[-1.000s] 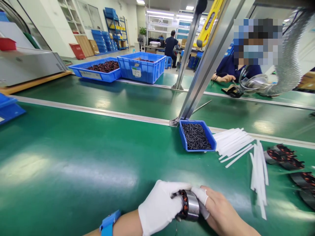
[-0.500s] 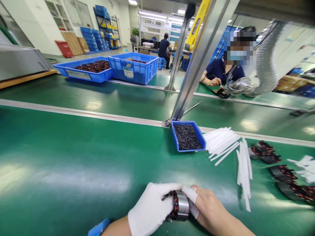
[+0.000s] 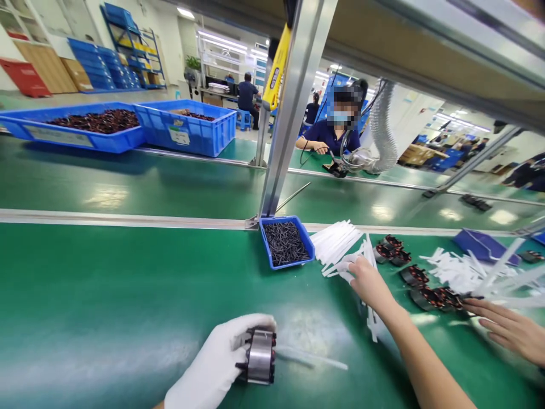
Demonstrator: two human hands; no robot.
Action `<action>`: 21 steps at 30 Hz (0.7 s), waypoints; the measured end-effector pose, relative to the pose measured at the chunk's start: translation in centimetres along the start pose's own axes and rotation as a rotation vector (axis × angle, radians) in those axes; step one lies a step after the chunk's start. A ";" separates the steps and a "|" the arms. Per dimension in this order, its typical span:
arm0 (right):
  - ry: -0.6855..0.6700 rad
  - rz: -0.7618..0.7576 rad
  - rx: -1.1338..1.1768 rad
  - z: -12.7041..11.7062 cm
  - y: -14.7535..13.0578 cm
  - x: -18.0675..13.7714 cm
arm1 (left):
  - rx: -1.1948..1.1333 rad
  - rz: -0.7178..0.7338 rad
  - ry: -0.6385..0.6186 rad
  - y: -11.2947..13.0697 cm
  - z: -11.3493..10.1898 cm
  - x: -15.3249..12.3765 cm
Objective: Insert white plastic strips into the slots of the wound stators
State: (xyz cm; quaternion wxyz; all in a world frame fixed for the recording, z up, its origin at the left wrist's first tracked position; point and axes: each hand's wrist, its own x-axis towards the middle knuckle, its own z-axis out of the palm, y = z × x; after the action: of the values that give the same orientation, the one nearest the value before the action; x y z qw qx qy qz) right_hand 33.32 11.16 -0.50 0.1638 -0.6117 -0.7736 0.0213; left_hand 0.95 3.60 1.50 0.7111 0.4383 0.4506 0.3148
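My left hand (image 3: 213,363), in a white glove, grips a motor stator (image 3: 260,357) by its side, above the green bench. The stator has a bare steel ring with black and copper-coloured windings at its ends. A blurred pale strip (image 3: 315,358) reaches right from beside the stator; whether it is attached I cannot tell. My right hand (image 3: 361,278), with white finger cots, is stretched forward to the white strips (image 3: 334,241), its fingertips closed around a strip at the pile's near edge. The fingers partly hide what they pinch.
A blue tray of small black sticks (image 3: 286,243) stands left of the strips. Several stators (image 3: 428,295) lie at right, where another person's hand (image 3: 506,324) touches one beside more white strips (image 3: 460,272). A metal post (image 3: 283,119) rises behind the tray. Blue bins (image 3: 191,128) stand farther back.
My right hand has left the stator and moved forward and right to the white strips. My left hand, still holding the stator, has turned it. The camera view has swung right.
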 end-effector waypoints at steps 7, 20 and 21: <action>-0.135 -0.194 0.548 -2.4 -7.9 -2.1 | -0.262 -0.110 -0.055 -1.1 0.0 0.6; -0.280 -0.053 0.864 0.0 -12.3 -3.4 | -0.428 -0.109 -0.119 -0.9 0.3 0.3; -0.274 -0.044 0.863 -0.1 -12.2 -3.3 | -0.427 -0.106 -0.114 -0.9 0.3 0.3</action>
State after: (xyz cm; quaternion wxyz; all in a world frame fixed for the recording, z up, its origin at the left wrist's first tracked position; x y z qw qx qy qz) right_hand 22.51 4.92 1.70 0.3002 -0.4625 -0.7212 0.4193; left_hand 1.37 3.42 0.64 0.8278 0.2704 0.3551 0.3398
